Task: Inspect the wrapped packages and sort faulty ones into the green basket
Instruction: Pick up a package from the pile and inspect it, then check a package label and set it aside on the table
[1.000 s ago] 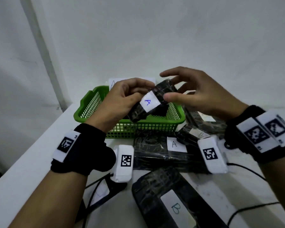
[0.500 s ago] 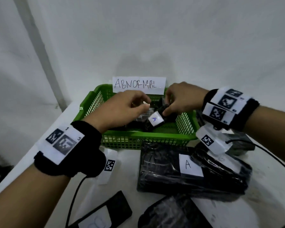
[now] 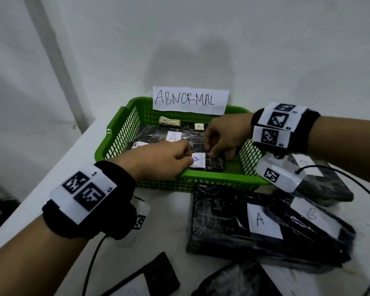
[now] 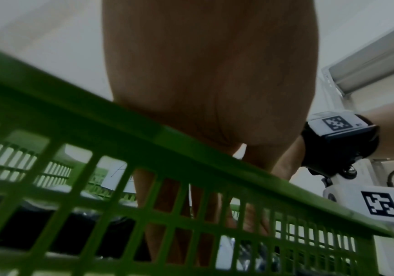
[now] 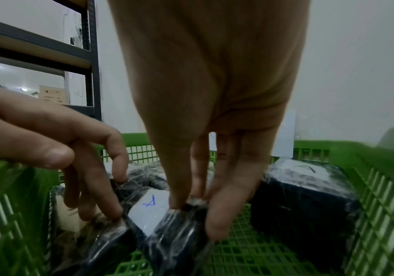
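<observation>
The green basket (image 3: 201, 178) (image 5: 380, 186) (image 4: 96, 119) with the paper sign ABNORMAL (image 3: 190, 100) stands against the wall. Both hands reach inside it. A small black wrapped package (image 3: 214, 164) (image 5: 167, 227) with a white label bearing a blue A lies on the basket floor. My right hand (image 3: 214, 153) (image 5: 195, 211) pinches its far end between thumb and fingers. My left hand (image 3: 186, 160) (image 5: 96, 196) touches its other end with bent fingertips, thumb lifted clear. In the left wrist view the left fingers (image 4: 203, 214) show only through the basket mesh.
More wrapped packages lie in the basket, one with a red A label (image 3: 173, 136), plus a tan bundle (image 3: 169, 121). On the white table in front are large black packages labelled A (image 3: 260, 220) and B (image 3: 312, 214), others at the near edge (image 3: 237, 280), and cables (image 3: 92, 261).
Both hands have carried the small A package from above the basket's front down onto its floor. The left thumb has come off it.
</observation>
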{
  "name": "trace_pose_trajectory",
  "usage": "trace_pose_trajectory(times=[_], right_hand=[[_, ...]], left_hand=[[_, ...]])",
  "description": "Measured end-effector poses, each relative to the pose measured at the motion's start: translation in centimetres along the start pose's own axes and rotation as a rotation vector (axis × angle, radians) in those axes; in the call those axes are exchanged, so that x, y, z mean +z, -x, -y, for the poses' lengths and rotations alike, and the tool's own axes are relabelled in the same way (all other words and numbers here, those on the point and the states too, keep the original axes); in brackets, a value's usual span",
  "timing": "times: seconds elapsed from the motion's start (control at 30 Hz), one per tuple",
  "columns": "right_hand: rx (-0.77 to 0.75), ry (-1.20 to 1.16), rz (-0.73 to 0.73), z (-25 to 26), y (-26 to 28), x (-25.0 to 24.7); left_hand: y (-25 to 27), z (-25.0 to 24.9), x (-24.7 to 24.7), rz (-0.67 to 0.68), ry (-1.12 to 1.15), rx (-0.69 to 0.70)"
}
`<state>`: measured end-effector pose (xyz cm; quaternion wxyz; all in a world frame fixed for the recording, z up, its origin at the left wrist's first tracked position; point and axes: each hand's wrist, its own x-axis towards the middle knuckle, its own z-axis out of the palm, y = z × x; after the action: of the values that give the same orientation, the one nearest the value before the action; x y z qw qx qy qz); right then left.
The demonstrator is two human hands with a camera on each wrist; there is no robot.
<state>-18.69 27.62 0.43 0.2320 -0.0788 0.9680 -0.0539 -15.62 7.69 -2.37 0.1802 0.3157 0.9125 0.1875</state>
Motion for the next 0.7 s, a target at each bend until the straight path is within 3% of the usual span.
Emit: trace_pose_trajectory(times=[0.1,0.23,0.33,0.53,0.7], right_hand=[[-0.018,-0.059,0.0,-0.1,-0.4,0.0],[-0.025,0.068,0.212,-0.4,-0.3,0.4],[-0.053,0.106,0.104,-0.1,1.1,-0.5],[-0.047,0.114,-0.138,0.9,7.9,-3.3],[0.054,0.071,-0.218,-0.2,15.2,-0.9]], left_hand=[[-0.2,0.2,0.0,0.018,0.021,0.008],[0.0,0.3,0.0,0.016,0.038,0.028],[0.5,-0.1,-0.3,-0.058,0.086,0.046],[3.1,-2.5,-1.2,-0.331,0.18,0.141],[5.2,-6.3,0.2,-0.357,0.184,0.228]])
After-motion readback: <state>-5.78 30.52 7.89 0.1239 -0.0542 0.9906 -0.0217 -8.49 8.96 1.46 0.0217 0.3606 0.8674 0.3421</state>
